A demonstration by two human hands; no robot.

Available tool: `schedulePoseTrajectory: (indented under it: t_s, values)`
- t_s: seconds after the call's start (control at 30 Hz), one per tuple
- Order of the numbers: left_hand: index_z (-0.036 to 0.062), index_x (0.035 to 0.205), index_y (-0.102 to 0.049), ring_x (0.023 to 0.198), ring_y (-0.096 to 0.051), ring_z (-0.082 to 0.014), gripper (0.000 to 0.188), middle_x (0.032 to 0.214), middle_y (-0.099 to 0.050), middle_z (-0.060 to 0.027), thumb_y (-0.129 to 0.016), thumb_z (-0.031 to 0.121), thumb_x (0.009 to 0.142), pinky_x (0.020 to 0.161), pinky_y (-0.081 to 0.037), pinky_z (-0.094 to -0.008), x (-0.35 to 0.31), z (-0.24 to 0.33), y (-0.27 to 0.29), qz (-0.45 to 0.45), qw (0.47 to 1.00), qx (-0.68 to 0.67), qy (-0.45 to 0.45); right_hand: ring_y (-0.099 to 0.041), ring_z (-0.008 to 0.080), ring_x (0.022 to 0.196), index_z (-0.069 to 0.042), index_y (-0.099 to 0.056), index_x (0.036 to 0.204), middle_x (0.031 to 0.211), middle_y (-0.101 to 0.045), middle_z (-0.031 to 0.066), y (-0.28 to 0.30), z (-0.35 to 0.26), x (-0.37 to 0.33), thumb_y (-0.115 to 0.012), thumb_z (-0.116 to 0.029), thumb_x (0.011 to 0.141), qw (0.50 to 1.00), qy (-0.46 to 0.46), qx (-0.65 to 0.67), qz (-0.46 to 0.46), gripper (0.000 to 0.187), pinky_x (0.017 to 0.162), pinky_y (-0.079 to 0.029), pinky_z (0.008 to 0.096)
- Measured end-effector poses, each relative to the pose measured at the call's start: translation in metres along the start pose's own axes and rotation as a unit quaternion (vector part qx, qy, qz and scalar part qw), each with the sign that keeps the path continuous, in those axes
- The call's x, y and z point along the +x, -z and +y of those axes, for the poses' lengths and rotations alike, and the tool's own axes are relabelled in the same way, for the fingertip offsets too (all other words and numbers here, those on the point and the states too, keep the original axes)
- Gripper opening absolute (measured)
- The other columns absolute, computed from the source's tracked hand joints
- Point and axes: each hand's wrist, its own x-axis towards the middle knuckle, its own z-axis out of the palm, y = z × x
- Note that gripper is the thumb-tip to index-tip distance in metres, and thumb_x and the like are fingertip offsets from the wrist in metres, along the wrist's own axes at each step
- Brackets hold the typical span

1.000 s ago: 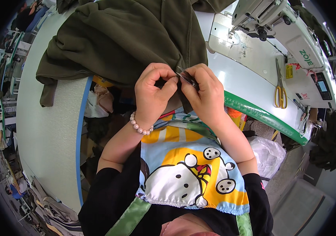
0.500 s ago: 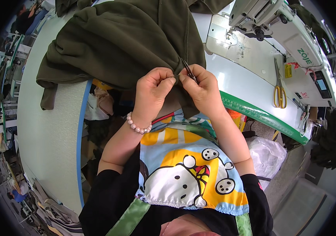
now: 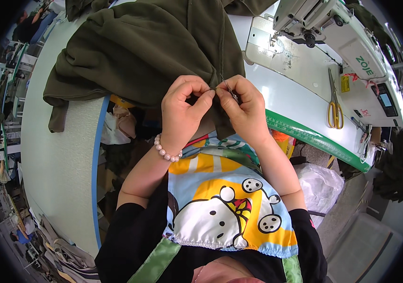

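Head view: my left hand [image 3: 182,111] and right hand [image 3: 241,106] both pinch the dark green garment [image 3: 145,47] at the worktop [image 3: 55,160] edge; I should grip the seam firmly.

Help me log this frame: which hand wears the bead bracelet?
The left hand: a pale bead bracelet circles its wrist. The right hand has a bare wrist.

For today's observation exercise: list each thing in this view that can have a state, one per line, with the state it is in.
Left hand: pinching the olive garment's edge.
Right hand: pinching the same edge, holding a small thin metal tool.
Olive garment: bunched on the table, one edge hanging off.
Yellow-handled scissors: closed, lying flat.
Sewing machine: nothing under its needle.
Bead bracelet: on the left wrist.
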Motion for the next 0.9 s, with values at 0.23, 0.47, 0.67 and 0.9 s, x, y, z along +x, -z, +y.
schedulePoseTrajectory:
  t_s: [0.23, 0.47, 0.67, 0.9]
  values:
    - [-0.001, 0.091, -0.058, 0.067, -0.052, -0.008, 0.007, 0.082, -0.062, -0.0035, -0.059, 0.0, 0.084, 0.063, -0.044, -0.0212, 0.005, -0.007, -0.005, -0.065, 0.988, -0.14, 0.026, -0.042, 0.0038, 0.062, 0.0, -0.056, 0.084, 0.072, -0.051, -0.0025, 0.006, 0.007, 0.003, -0.056, -0.002, 0.086, 0.994, -0.047, 0.097, -0.004, 0.002, 0.056, -0.036, 0.018]
    - [-0.0011, 0.098, -0.055, 0.084, -0.054, -0.0054, 0.008, 0.098, -0.062, -0.0047, -0.052, 0.003, 0.091, 0.078, -0.044, -0.0196, 0.006, -0.015, 0.0, -0.114, 0.99, -0.065, 0.06, -0.039, 0.003, 0.052, -0.002, -0.055, 0.097, 0.07, -0.051, -0.0016, 0.009, -0.022, -0.011, -0.044, -0.018, 0.096, 0.964, -0.16, 0.209, 0.029, 0.02, 0.047, -0.03, 0.0173]
    - [-0.0015, 0.098, -0.055, 0.087, -0.055, -0.007, 0.009, 0.098, -0.062, -0.0059, -0.051, 0.003, 0.092, 0.081, -0.045, -0.0216, 0.009, -0.011, 0.001, -0.124, 0.984, -0.104, 0.076, -0.035, 0.0032, 0.049, -0.002, -0.052, 0.104, 0.067, -0.051, 0.0, 0.012, -0.023, -0.022, -0.033, -0.028, 0.099, 0.927, -0.232, 0.278, -0.099, 0.033, 0.044, -0.026, 0.0174]
    - [-0.0017, 0.098, -0.054, 0.087, -0.055, -0.0082, 0.009, 0.098, -0.061, -0.0067, -0.05, 0.003, 0.092, 0.082, -0.045, -0.0224, 0.008, -0.011, 0.002, -0.127, 0.98, -0.129, 0.079, -0.033, 0.0029, 0.048, -0.003, -0.053, 0.101, 0.067, -0.051, 0.0005, 0.008, -0.019, -0.021, -0.035, -0.027, 0.099, 0.931, -0.258, 0.251, -0.069, 0.03, 0.044, -0.024, 0.0165]
